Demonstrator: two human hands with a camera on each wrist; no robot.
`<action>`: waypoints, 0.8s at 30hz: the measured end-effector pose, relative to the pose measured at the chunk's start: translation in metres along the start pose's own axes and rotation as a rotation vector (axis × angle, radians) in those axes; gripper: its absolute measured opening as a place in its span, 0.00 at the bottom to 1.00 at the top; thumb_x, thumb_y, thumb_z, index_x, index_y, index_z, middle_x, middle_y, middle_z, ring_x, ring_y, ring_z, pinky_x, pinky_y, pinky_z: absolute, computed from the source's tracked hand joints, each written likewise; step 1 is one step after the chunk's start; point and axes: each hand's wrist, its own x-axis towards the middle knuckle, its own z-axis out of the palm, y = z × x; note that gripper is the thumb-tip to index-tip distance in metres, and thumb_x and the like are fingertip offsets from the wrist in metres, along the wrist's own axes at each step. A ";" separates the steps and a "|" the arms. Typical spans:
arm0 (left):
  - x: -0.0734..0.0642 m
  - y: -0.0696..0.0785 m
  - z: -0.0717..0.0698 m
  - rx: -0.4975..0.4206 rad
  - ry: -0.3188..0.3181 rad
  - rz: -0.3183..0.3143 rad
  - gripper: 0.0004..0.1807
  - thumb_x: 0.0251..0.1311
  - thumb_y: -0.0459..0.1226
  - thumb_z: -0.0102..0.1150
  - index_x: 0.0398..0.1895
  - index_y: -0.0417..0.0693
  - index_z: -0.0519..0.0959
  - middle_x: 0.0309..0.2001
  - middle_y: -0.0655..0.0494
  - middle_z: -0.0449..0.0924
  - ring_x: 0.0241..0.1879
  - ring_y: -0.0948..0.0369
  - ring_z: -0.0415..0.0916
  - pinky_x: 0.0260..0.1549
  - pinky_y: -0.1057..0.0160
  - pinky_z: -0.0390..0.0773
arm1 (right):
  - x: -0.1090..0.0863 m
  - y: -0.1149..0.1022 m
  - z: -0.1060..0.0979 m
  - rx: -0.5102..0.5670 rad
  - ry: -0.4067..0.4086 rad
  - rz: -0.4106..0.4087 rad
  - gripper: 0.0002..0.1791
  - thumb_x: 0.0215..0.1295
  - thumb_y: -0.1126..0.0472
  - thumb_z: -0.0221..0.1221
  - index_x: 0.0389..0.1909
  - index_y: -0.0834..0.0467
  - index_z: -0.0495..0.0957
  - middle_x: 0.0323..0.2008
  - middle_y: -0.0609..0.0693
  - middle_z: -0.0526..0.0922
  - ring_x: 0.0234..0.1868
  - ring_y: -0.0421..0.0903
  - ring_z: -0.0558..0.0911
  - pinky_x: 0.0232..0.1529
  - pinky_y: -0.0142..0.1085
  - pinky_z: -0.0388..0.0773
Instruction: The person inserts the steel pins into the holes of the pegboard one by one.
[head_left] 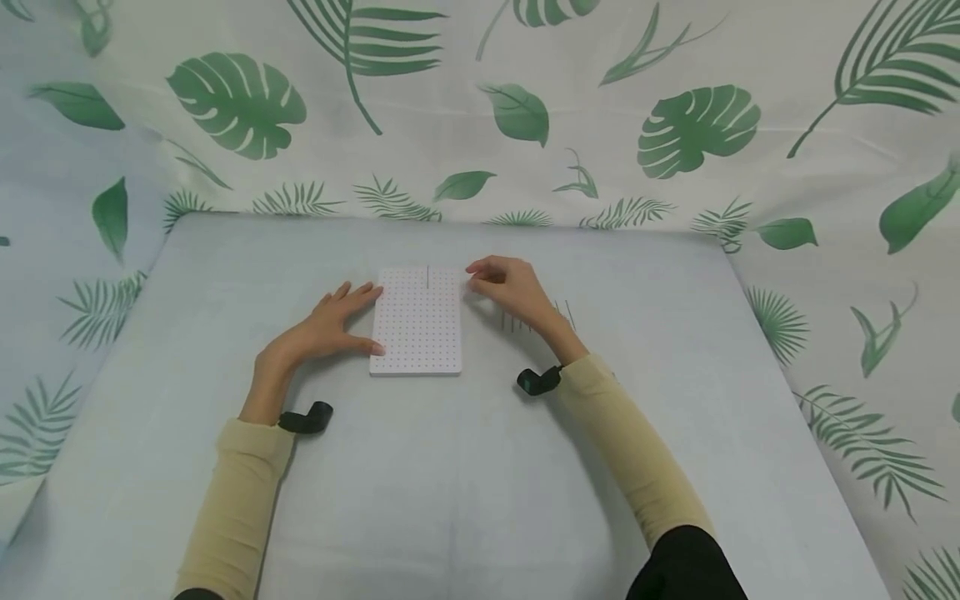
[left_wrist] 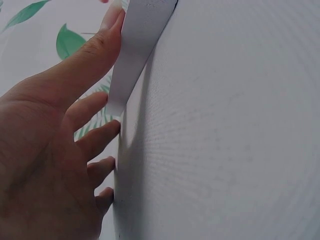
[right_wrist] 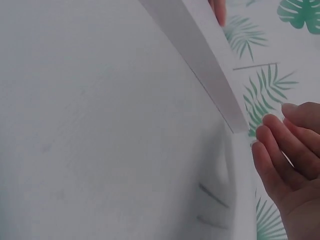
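A white board with a grid of small holes [head_left: 416, 329] lies flat on the table. One thin dark pin [head_left: 428, 277] stands upright near its far edge, also visible as a thin pin [right_wrist: 255, 66] in the right wrist view. My left hand [head_left: 318, 329] has its fingers spread along the board's left side, with the thumb touching the near left corner and the index fingertip touching farther up. Just off the far right corner is my right hand [head_left: 513, 287], raised a little, its fingers loosely bent. Nothing shows between those fingers.
Several thin pins [head_left: 570, 312] are on the table to the right of the board, partly hidden by the right hand and wrist. A white cloth [head_left: 450, 483] covers the table. Behind it hangs a leaf-patterned backdrop [head_left: 450, 100]. Each wrist wears a small black camera [head_left: 538, 382].
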 end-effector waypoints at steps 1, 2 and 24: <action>0.000 0.000 0.000 -0.001 0.001 0.000 0.56 0.58 0.48 0.74 0.83 0.46 0.51 0.84 0.42 0.42 0.82 0.38 0.27 0.79 0.36 0.30 | -0.002 0.001 -0.002 0.000 0.002 0.006 0.15 0.69 0.59 0.66 0.53 0.59 0.85 0.44 0.53 0.90 0.48 0.48 0.88 0.56 0.42 0.84; 0.000 0.000 0.000 -0.001 0.000 0.001 0.56 0.58 0.48 0.74 0.83 0.46 0.51 0.84 0.42 0.42 0.82 0.37 0.27 0.79 0.36 0.30 | -0.003 0.003 -0.004 -0.001 0.004 0.010 0.15 0.69 0.59 0.66 0.53 0.59 0.85 0.44 0.53 0.90 0.49 0.48 0.88 0.56 0.42 0.84; 0.000 0.001 0.001 -0.020 -0.002 0.007 0.56 0.58 0.50 0.74 0.83 0.47 0.52 0.84 0.42 0.42 0.82 0.38 0.27 0.79 0.35 0.29 | -0.029 0.021 -0.034 -0.130 -0.075 0.064 0.17 0.67 0.59 0.68 0.52 0.64 0.82 0.43 0.58 0.86 0.46 0.53 0.84 0.52 0.44 0.82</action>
